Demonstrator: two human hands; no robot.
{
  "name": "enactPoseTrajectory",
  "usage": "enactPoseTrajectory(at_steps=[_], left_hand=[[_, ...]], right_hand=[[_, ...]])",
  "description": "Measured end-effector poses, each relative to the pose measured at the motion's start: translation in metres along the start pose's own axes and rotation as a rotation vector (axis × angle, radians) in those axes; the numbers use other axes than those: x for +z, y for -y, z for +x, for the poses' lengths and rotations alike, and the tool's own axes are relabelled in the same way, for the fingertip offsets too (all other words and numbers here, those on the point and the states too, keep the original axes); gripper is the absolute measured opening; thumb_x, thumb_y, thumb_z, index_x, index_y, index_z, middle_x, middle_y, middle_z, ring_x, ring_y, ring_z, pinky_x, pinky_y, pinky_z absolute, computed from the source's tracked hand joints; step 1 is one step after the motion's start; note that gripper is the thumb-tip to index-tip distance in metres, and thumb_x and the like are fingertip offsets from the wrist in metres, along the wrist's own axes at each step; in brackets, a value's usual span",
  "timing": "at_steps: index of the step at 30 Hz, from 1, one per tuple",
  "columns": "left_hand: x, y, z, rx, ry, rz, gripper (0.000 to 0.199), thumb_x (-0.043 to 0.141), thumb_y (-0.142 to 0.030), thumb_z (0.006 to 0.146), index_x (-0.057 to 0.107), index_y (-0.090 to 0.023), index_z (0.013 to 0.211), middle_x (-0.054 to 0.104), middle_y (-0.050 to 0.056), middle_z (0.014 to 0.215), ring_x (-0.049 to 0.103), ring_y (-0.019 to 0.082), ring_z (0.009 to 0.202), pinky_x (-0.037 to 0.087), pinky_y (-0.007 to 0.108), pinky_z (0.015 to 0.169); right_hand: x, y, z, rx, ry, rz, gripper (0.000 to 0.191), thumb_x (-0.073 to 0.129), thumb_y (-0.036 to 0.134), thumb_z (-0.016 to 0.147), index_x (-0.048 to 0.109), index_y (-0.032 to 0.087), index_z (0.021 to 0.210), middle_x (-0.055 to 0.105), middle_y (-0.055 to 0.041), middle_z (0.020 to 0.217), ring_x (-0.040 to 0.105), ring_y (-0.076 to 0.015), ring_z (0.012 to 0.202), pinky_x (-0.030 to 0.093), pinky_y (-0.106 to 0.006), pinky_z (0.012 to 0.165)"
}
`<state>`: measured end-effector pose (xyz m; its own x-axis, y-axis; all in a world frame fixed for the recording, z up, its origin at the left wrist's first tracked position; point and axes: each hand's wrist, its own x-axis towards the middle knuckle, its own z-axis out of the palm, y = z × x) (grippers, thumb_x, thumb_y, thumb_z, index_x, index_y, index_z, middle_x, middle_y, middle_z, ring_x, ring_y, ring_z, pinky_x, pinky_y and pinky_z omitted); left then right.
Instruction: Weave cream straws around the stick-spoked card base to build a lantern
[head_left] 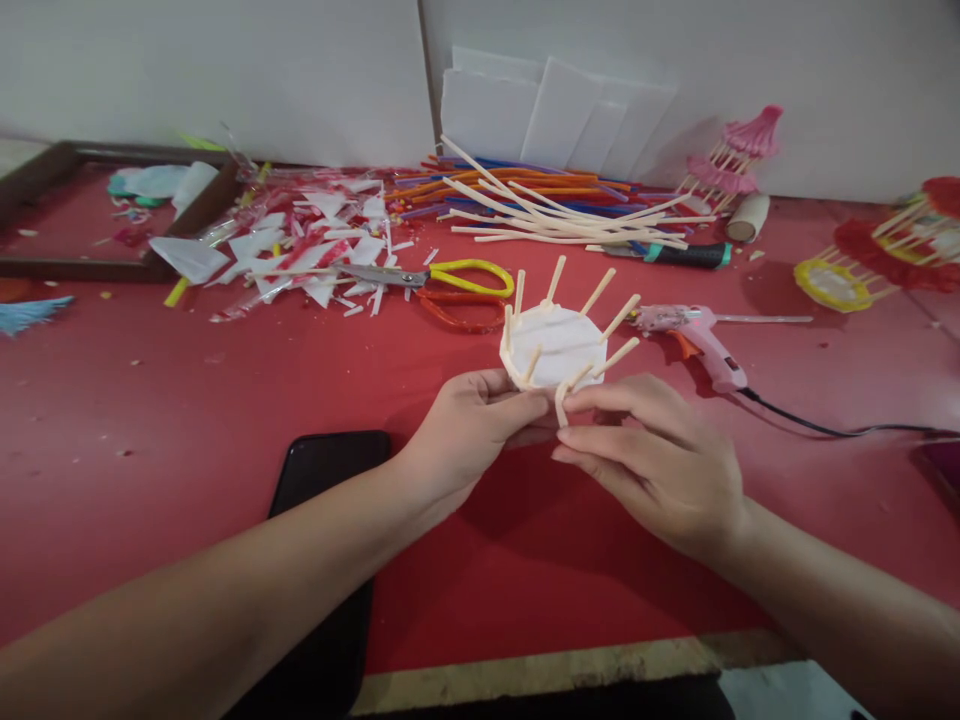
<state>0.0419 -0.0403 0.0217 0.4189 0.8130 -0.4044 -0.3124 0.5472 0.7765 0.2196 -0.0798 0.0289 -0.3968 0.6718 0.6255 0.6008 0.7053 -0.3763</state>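
Observation:
My left hand [487,415] pinches the near left edge of a white card disc [559,340] between thumb and fingers, holding it above the red table. Several short cream stems, like pipe cleaners, stand up and lean outward around the disc's rim. At the near edge, my right hand [652,455] has thumb and fingertips closed on a bent cream pipe cleaner [562,405] that runs along the rim. The left thumb tip lies close beside that bend. My left fingers under the disc are partly hidden.
Scissors [427,278] with yellow and red handles lie beyond the disc, by paper and plastic scraps [322,235]. Loose cream pipe cleaners [570,215] lie behind. To the right is a pink glue gun [694,335] with a cord. A black phone [330,600] lies under my left forearm.

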Motion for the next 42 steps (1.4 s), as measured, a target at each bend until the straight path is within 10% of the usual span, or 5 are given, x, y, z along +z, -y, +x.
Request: enactPoseTrajectory(at_steps=[10,42], left_hand=[[0.000,-0.002,0.000,-0.002,-0.036,0.014,0.014,0.080,-0.020,0.072,0.075,-0.011,0.082,0.078,0.008,0.081,0.071,0.014,0.070,0.058,0.028,0.077],[0.002,0.002,-0.008,0.348,0.086,0.267,0.028,0.072,-0.027,0.086,0.066,-0.014,0.110,0.076,0.010,0.114,0.072,0.020,0.102,0.055,0.028,0.092]], right_hand=[[-0.002,0.000,0.003,-0.117,-0.024,-0.079,0.013,0.061,0.009,0.088,0.067,0.020,0.090,0.077,-0.0085,0.098,0.072,-0.0208,0.093,0.063,-0.037,0.077],[0.000,0.006,-0.003,0.635,-0.036,0.290,0.007,0.064,0.020,0.090,0.070,0.023,0.091,0.066,0.0049,0.066,0.061,-0.0066,0.055,0.050,-0.015,0.053]])
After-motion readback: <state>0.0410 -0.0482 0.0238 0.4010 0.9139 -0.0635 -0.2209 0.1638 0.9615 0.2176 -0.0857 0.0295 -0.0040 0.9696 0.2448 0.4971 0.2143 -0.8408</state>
